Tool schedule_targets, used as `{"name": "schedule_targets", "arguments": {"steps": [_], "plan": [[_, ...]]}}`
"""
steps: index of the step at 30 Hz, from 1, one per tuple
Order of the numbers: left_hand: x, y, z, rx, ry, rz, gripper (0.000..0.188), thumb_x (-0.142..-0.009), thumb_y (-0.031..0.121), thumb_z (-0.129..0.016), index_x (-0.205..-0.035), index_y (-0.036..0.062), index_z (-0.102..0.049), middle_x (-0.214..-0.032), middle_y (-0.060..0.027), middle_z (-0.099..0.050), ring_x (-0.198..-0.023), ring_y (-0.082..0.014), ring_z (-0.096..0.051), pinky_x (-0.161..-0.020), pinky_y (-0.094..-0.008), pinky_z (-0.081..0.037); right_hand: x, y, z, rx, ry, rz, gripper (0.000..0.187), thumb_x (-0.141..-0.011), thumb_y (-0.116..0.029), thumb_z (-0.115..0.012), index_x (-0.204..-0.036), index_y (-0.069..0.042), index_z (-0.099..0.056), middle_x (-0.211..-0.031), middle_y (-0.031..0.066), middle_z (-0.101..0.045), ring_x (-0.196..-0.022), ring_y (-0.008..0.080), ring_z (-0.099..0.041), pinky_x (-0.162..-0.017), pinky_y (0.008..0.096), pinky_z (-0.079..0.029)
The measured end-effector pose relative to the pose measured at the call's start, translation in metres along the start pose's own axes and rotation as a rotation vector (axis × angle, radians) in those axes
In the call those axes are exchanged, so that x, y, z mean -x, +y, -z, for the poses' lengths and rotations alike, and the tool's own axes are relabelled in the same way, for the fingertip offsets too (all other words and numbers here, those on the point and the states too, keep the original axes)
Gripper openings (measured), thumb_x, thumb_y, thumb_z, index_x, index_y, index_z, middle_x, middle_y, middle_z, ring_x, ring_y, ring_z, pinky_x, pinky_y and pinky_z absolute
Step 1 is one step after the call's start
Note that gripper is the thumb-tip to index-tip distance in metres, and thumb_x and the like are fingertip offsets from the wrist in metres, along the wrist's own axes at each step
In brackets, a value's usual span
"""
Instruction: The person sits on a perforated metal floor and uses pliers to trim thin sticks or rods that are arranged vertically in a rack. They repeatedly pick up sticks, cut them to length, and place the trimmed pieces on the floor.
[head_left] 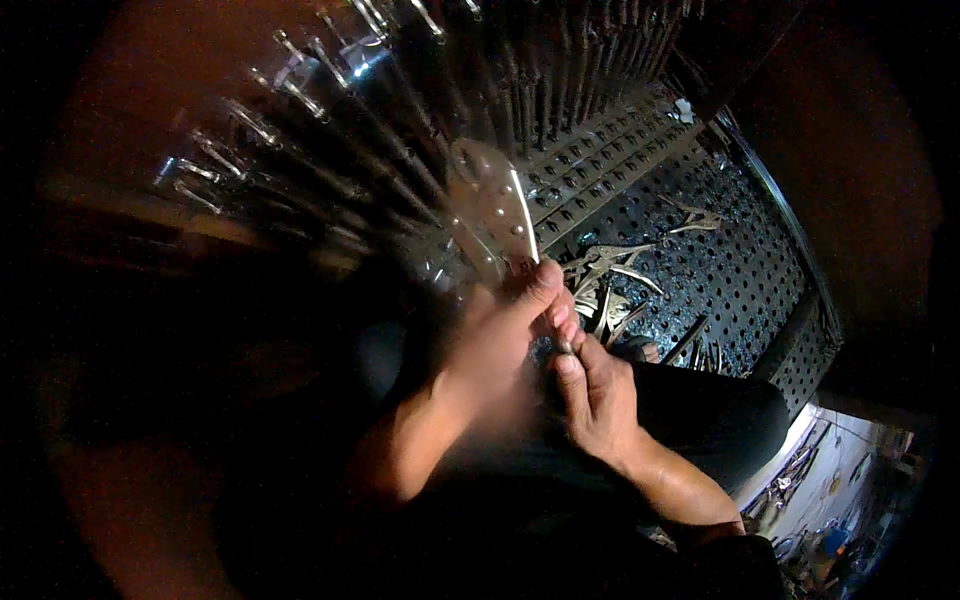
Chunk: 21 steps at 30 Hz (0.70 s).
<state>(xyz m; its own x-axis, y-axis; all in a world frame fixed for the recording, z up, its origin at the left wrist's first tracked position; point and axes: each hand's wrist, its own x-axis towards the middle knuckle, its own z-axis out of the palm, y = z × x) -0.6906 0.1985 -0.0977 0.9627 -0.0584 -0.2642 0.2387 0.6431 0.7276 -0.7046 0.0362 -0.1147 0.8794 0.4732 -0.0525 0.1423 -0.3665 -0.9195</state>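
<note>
My left hand is closed round the lower part of a riveted flat metal tool, which points up and away. The tool has a wide grey body with several rivets, a hole near its top and a bright right edge. My right hand is just below and to the right, with thumb and fingers pinched on the tool's narrow lower end. The fingers hide most of that end, so its shape cannot be made out.
A perforated dark metal tray lies beyond my hands, with a heap of metal tool parts and plier-like pieces on it. Rows of long metal rods fan out at the far left. My dark-clothed leg is below the tray.
</note>
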Motion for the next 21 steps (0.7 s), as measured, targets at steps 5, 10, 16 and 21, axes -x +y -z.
{"name": "schedule_targets", "arguments": {"steps": [5,10,16,21], "plan": [[0.003,0.004,-0.009,-0.074,0.126,0.064,0.045,-0.104,0.037,-0.057,-0.069,0.0105,-0.046,-0.063,-0.0002,-0.047,-0.062,-0.0129,-0.048,-0.062,-0.0286,-0.042,0.005,0.001,-0.016,0.020,-0.005,-0.013,0.026,-0.105,-0.016,-0.047,-0.122,0.000,-0.058,-0.077,0.0196,-0.060,-0.064,0.0351,-0.062,-0.061,0.0381,-0.048],[0.001,0.002,-0.007,-0.031,0.291,0.005,0.041,-0.104,0.037,-0.057,-0.074,0.0099,-0.050,-0.066,-0.0001,-0.050,-0.061,-0.0127,-0.047,-0.061,-0.0296,-0.042,-0.010,-0.003,-0.019,-0.049,0.041,0.095,0.031,-0.106,-0.020,-0.045,-0.124,0.002,-0.057,-0.087,0.0247,-0.065,-0.078,0.0423,-0.068,-0.069,0.0441,-0.052],[0.001,-0.019,-0.008,-0.474,0.293,-0.178,0.028,-0.101,0.031,-0.060,-0.096,0.0042,-0.063,-0.081,-0.0018,-0.064,-0.078,-0.0131,-0.058,-0.076,-0.0300,-0.047,-0.017,0.019,0.013,0.348,0.239,0.381,0.025,-0.097,-0.018,-0.053,-0.079,0.000,-0.052,-0.068,0.0197,-0.053,-0.058,0.0402,-0.052,-0.055,0.0468,-0.039],[0.000,-0.033,-0.001,-0.709,0.356,-0.034,0.038,-0.099,0.036,-0.064,-0.083,0.0018,-0.064,-0.072,-0.0122,-0.064,-0.066,-0.0197,-0.059,-0.065,-0.0354,-0.048,-0.009,0.031,0.021,0.536,0.160,0.389,0.022,-0.089,-0.015,-0.060,-0.074,-0.003,-0.049,-0.065,0.0179,-0.049,-0.056,0.0397,-0.049,-0.054,0.0486,-0.037]]}}
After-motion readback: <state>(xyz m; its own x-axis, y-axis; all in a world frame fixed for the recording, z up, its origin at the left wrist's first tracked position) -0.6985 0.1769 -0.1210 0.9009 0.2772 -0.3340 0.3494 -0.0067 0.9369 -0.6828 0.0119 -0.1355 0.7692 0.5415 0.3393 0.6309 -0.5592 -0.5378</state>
